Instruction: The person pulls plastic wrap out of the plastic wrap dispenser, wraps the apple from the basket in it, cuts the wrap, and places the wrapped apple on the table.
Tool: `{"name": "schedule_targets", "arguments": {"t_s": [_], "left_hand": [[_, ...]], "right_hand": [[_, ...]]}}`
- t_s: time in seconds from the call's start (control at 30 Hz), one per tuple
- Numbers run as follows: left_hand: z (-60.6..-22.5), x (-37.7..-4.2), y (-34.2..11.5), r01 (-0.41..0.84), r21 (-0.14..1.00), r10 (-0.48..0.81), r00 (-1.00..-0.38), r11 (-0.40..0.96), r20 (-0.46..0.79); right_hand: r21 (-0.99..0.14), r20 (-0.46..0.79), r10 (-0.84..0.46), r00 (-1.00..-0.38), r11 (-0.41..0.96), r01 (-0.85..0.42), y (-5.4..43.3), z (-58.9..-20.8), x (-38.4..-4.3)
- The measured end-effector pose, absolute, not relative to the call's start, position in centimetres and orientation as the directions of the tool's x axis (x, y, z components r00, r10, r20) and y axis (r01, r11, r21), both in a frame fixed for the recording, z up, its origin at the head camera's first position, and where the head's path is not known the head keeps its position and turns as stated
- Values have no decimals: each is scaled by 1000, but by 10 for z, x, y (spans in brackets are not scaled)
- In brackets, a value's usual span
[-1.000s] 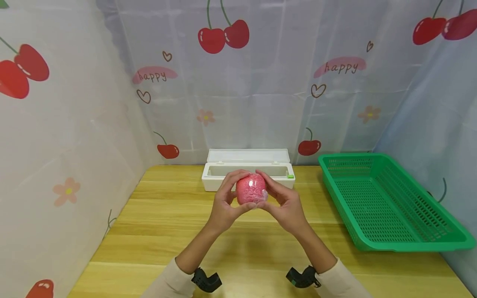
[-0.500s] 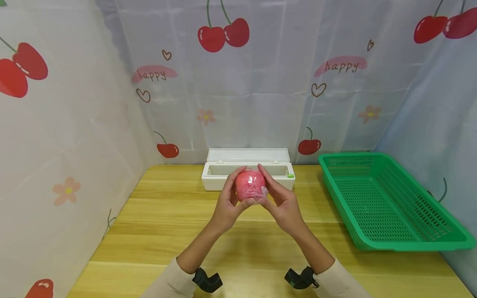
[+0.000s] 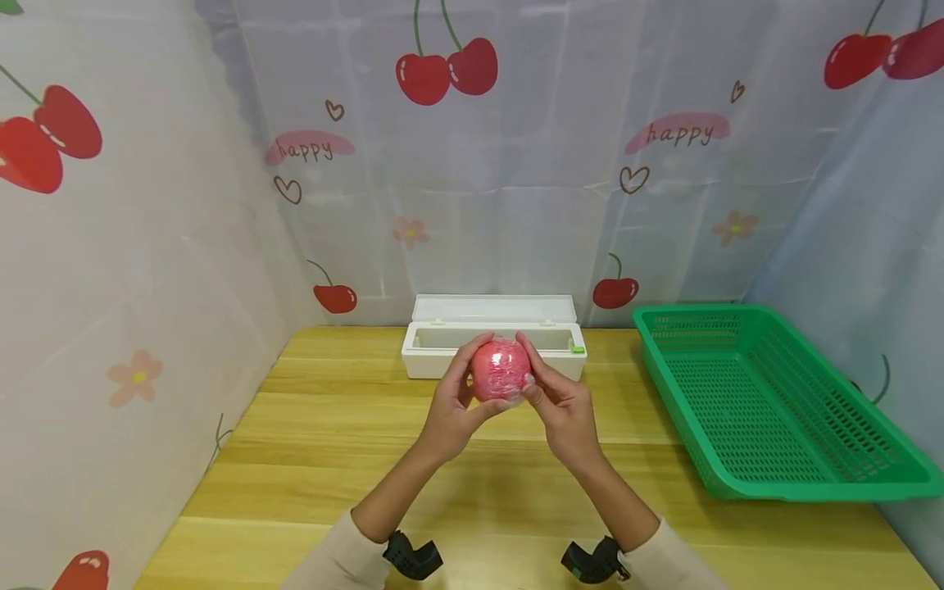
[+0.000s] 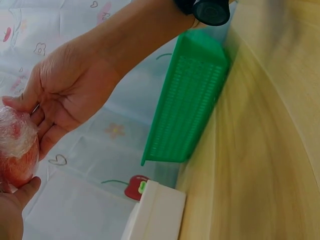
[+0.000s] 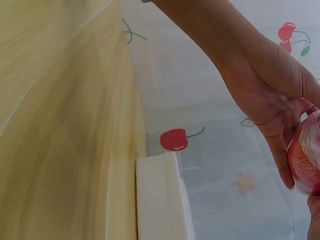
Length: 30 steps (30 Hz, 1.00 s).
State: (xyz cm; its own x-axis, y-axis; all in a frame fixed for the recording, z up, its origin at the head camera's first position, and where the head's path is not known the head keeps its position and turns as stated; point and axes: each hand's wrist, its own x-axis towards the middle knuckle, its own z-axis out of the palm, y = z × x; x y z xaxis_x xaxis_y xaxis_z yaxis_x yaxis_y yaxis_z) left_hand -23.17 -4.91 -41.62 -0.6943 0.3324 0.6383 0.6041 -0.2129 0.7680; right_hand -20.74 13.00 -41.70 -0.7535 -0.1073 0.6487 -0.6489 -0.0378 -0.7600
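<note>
A red apple [image 3: 501, 370] wrapped in clear cling film is held up over the table between both hands. My left hand [image 3: 451, 410] grips its left side, fingers at the top and thumb along the bottom. On the other side my right hand [image 3: 564, 410] holds it, fingertips at the upper right and thumb pressing the film at the lower right. In the left wrist view, crinkled film shows over the apple [image 4: 17, 150], which the frame edge cuts off. The right wrist view shows the film-covered apple [image 5: 306, 155] at its edge, with the left fingers alongside.
Behind the hands stands a white long box [image 3: 424, 362] with its lid [image 3: 494, 308] raised and a green tab at its right end. A green perforated basket [image 3: 726, 483] sits on the right of the wooden table [image 3: 310, 459]. Cherry-print curtains [image 3: 516, 205] enclose the back and sides.
The right thumb has shifted from beneath the apple up onto its lower right side, over the bunched film. The apple has turned slightly and remains between both hands.
</note>
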Motion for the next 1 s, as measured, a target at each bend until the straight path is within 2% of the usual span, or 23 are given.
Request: {"name": "schedule_targets", "arguments": {"t_s": [0.4,0.63,0.8,0.9,1.0], "left_hand": [[-414,-235,-52,656,729,329,-656,-198,679],[-415,-236,-53,661,723,369,-632,-201,681],[-415,-238,-57,599,783,389,-689,-170,611],[-413,-240,-58,518,830,394,-732,-207,555],[-412,-240,-59,471,848,401,-747,-242,530]], "right_hand": [[-801,598,-180,-781,-107,-589,134,-412,-210],[-837,543,-193,-817,-48,-545,141,-411,-211],[-805,589,-185,-787,-38,-593,142,-412,-212],[-782,615,-188,-766,-20,-623,142,-413,-214],[-775,617,-191,-763,17,-631,143,-413,-214]]}}
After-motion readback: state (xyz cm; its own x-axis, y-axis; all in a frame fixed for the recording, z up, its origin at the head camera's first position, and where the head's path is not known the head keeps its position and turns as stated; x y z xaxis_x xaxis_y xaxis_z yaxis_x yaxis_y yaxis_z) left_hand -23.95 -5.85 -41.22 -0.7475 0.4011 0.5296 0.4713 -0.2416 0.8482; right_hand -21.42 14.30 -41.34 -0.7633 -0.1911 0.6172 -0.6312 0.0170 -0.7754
